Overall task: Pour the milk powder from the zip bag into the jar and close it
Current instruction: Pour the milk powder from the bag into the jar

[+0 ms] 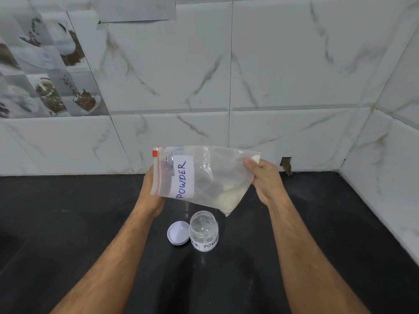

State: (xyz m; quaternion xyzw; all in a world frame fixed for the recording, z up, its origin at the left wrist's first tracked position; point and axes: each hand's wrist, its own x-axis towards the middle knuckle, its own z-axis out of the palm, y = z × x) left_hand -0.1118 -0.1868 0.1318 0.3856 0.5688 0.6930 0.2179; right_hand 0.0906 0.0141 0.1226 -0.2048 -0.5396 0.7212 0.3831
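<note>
A clear zip bag (210,175) with a white "POWDER" label and a red zip strip hangs in the air, held sideways over the counter. My left hand (148,191) grips it from behind at the zip end on the left. My right hand (265,180) pinches the bag's far corner on the right. White milk powder sits in the bag's lowest corner, just above the jar. The clear jar (203,231) stands upright and uncapped on the counter, with a white label. Its white lid (178,232) lies beside it on the left, inside up.
The black counter (79,223) runs back to a white marble-tiled wall (272,75) behind and at the right. A small hole (286,165) shows in the wall at counter level, right of my right hand.
</note>
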